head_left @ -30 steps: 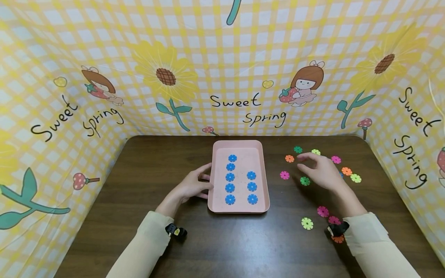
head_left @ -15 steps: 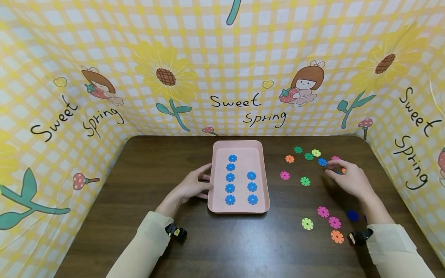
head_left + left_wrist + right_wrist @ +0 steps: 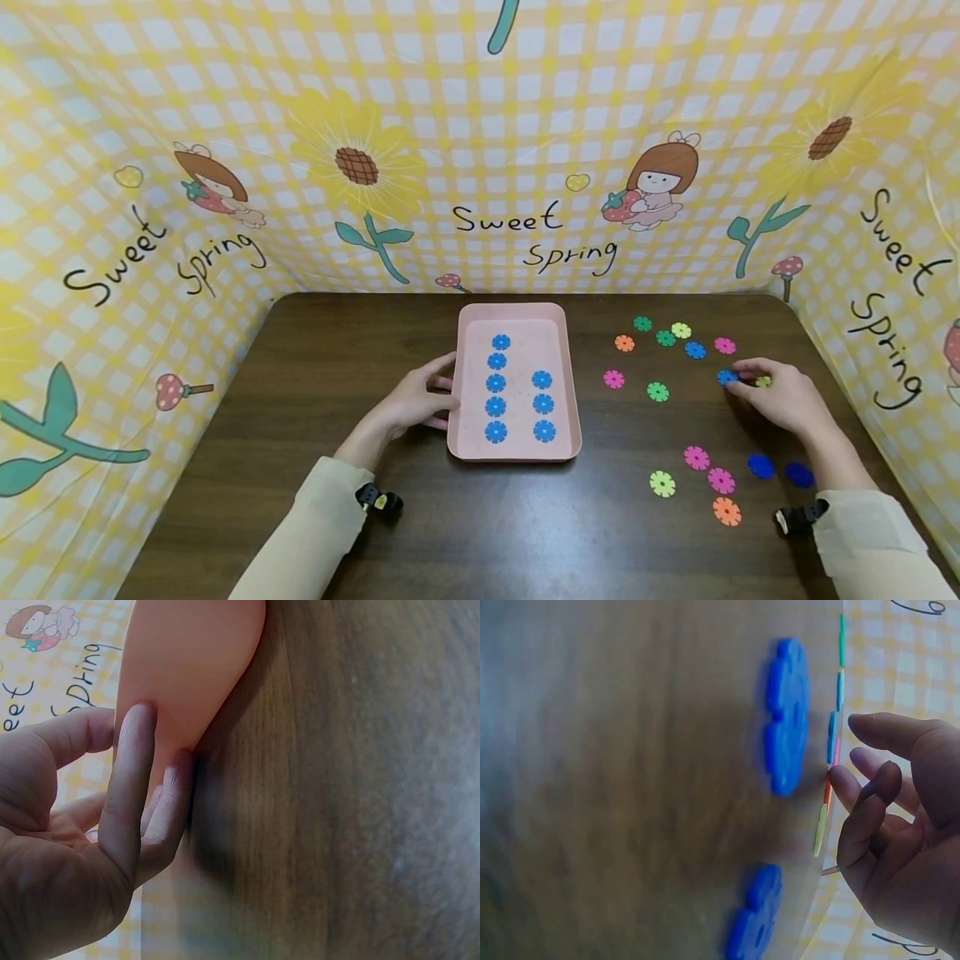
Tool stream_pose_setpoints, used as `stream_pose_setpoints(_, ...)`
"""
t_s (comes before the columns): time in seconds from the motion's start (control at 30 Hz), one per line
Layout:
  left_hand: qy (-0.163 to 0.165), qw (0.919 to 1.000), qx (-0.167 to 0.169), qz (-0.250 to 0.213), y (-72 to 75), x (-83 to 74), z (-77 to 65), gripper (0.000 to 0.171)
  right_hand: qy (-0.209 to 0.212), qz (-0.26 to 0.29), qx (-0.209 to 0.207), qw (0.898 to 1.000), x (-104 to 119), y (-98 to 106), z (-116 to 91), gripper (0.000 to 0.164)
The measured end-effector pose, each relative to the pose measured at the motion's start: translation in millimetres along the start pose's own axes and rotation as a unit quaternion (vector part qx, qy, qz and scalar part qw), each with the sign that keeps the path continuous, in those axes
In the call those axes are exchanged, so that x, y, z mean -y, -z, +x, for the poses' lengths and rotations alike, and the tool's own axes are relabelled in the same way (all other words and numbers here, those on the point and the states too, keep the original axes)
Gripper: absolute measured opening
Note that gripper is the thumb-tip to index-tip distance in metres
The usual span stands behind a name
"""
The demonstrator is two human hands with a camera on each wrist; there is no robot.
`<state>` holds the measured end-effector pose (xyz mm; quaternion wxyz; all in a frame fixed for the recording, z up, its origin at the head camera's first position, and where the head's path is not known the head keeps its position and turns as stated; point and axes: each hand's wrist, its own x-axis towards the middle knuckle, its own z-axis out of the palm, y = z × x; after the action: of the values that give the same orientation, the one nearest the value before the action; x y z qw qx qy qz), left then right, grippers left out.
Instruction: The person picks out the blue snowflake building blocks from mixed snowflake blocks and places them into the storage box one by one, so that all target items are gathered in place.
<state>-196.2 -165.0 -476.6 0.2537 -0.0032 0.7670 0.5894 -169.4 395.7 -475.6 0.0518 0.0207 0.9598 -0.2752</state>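
Observation:
My left hand (image 3: 414,398) rests its fingers against the outer left wall of a pink tray (image 3: 459,312); in the left wrist view the fingers (image 3: 135,742) lie along that wall. Inside the tray, flat blue notched discs (image 3: 496,383) form two columns, the left one longer. To the right, my right hand (image 3: 783,396) is low over the table, its thumb and index fingertips right at a loose blue disc (image 3: 727,377). In the right wrist view the thumb and fingers stand apart beside that disc (image 3: 832,739). A yellow-green disc (image 3: 762,382) shows partly behind the fingers.
Several green, orange, pink and yellow-green discs lie scattered right of the tray, with another blue disc (image 3: 695,350) among them. Nearer me are two darker blue discs (image 3: 761,466) and an orange disc (image 3: 727,511). Patterned cloth (image 3: 510,150) walls the brown table (image 3: 345,333) in.
My right hand has moved right and toward me, from over the green and yellow-green discs to the loose blue disc. Discs it covered now show. The left hand and tray stay put.

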Motion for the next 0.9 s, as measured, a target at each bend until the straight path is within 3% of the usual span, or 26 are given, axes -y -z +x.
stream_pose_setpoints(0.6,-0.001,1.0000,0.003,-0.002,0.0,-1.0,-1.5,0.084,-0.001,0.002,0.046,0.999,-2,2,13,0.057)
stream_pose_setpoints(0.9,-0.004,1.0000,0.007,-0.001,0.7,-0.1,-1.8,0.084,0.010,-0.001,0.031,0.999,2,0,13,0.050)
